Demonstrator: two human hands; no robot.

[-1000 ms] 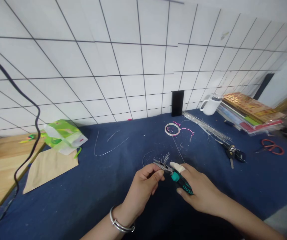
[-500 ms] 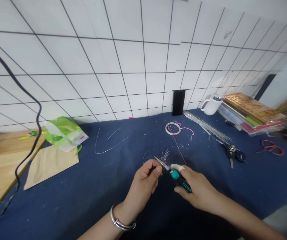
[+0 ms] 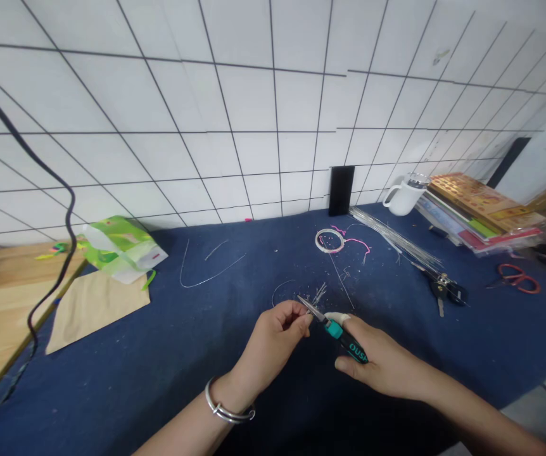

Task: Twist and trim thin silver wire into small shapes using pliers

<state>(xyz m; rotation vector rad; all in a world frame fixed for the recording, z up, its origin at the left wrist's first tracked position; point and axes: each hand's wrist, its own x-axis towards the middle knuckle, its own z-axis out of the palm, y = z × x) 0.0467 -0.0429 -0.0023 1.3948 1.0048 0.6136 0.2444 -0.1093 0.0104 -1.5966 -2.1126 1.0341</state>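
Note:
My right hand [image 3: 387,361] is wrapped round needle-nose pliers [image 3: 337,330] with teal and black handles, and a pale wrap covers one of its fingers. The pliers' slim jaws point up and left, to the fingertips of my left hand [image 3: 277,335]. That hand is closed in a pinch on a thin wire [image 3: 280,290], which curves up from behind the fingers; the pinched end is too small to make out. Just beyond the jaws lies a small heap of short wire pieces [image 3: 319,294] on the dark blue cloth [image 3: 197,354].
A white ring-shaped coil [image 3: 317,244] with pink thread lies further back. Long straight wires [image 3: 396,237], keys [image 3: 440,294] and red-handled scissors [image 3: 517,278] are at the right, near a white mug [image 3: 402,199] and stacked books [image 3: 482,209]. Leftward are brown paper [image 3: 97,310] and a green packet [image 3: 121,244].
The view has shifted slightly. The pliers stay at my left fingertips, with their jaws at nearly the same angle. Both hands keep their grips.

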